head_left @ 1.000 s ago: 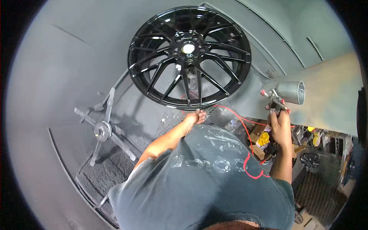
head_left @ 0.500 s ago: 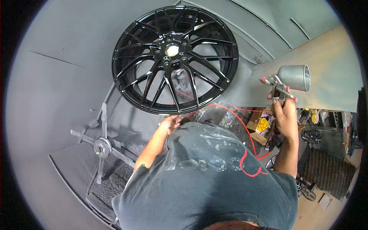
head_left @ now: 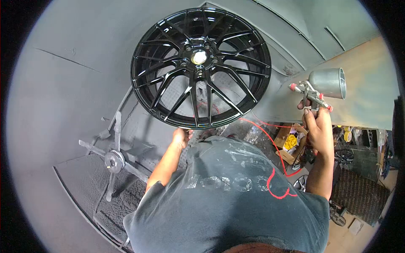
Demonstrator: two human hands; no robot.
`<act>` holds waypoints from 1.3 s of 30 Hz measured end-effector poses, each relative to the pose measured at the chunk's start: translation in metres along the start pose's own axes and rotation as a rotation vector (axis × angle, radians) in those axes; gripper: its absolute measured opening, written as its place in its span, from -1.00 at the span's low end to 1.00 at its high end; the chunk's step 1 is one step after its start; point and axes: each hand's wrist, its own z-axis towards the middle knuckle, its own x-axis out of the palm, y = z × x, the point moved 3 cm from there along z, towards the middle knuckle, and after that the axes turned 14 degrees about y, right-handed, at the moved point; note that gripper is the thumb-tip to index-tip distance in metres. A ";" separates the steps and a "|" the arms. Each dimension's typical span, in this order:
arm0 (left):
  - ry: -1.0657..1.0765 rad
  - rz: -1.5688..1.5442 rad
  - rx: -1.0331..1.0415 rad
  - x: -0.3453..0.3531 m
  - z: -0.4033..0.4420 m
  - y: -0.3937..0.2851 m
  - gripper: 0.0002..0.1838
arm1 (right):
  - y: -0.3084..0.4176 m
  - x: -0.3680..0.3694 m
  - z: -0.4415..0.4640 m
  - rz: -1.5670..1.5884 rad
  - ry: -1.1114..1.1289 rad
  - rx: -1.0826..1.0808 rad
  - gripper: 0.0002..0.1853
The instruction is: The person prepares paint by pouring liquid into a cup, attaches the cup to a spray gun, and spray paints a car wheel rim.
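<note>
A glossy black multi-spoke wheel (head_left: 199, 72) with a pale centre fills the upper middle of the view. At its lower edge is my left hand (head_left: 181, 137), its fingers curled up against the rim and their tips partly hidden beneath it. Off to the right, my right hand (head_left: 317, 120) is closed round the handle of a spray gun (head_left: 310, 96). The gun carries a silver cup (head_left: 328, 83), and its red-ringed nozzle points left toward the wheel.
A grey-coated stand (head_left: 114, 161) with several arms is at lower left. A red hose (head_left: 266, 135) curves past a cardboard box (head_left: 290, 145) holding yellow material. Grey walls (head_left: 55, 97) surround the left side, with a tan panel (head_left: 365, 90) at right.
My left hand has moved left along the rim's lower edge, and the wheel's spokes are turned differently. My right hand and the spray gun sit a little further right and higher in view.
</note>
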 end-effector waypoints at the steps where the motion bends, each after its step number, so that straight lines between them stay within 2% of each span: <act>1: -0.021 -0.002 -0.012 0.003 0.001 0.007 -0.76 | 0.003 0.003 -0.001 0.000 0.036 0.019 -0.83; 5: -0.121 -0.005 0.019 0.025 0.005 0.021 -0.75 | 0.016 0.003 0.001 0.012 0.008 -0.017 -0.84; 8: -0.068 0.017 0.069 0.020 0.010 0.024 -0.74 | 0.027 0.001 0.002 -0.039 0.022 -0.040 -0.84; 10: -0.120 0.044 0.087 0.017 0.009 0.015 -0.74 | 0.028 -0.003 0.006 -0.188 0.041 -0.139 -0.84; 14: -0.087 0.170 0.082 -0.012 0.008 -0.007 -0.76 | 0.033 -0.005 0.006 -0.135 0.069 -0.028 -0.84; 17: -0.211 0.064 0.196 -0.037 0.034 -0.027 -0.74 | 0.033 -0.014 0.042 0.093 0.128 -0.009 -0.84; 20: -0.241 -0.086 0.355 -0.045 0.036 -0.050 -0.78 | 0.036 -0.016 0.059 0.042 0.152 -0.057 -0.85; 21: -0.245 -0.103 0.356 -0.042 0.032 -0.056 -0.79 | 0.036 -0.018 0.062 -0.057 0.130 -0.135 -0.84; 26: -0.278 -0.109 0.304 -0.024 0.018 -0.050 -0.83 | 0.048 -0.015 0.074 -0.065 0.169 -0.102 -0.84; 28: -0.117 -0.061 0.295 -0.016 0.018 -0.036 -0.87 | 0.039 -0.004 0.086 -0.085 0.167 -0.318 -0.82; 30: -0.208 -0.189 0.347 0.018 0.003 -0.027 -0.85 | 0.050 -0.001 0.091 -0.073 0.210 -0.379 -0.78; 32: -0.166 -0.219 0.346 0.028 0.004 -0.014 -0.84 | 0.046 -0.001 0.097 -0.317 0.108 -0.350 -0.74; 34: -0.183 -0.224 0.310 0.044 -0.001 -0.007 -0.83 | 0.050 -0.004 0.102 -0.316 0.121 -0.273 -0.73; 36: -0.197 -0.238 0.277 0.048 -0.003 -0.001 -0.83 | 0.045 -0.006 0.104 -0.408 -0.032 -0.288 -0.74; 39: -0.084 -0.234 0.230 0.049 0.000 0.013 -0.81 | 0.029 -0.013 0.106 -0.447 -0.052 -0.280 -0.73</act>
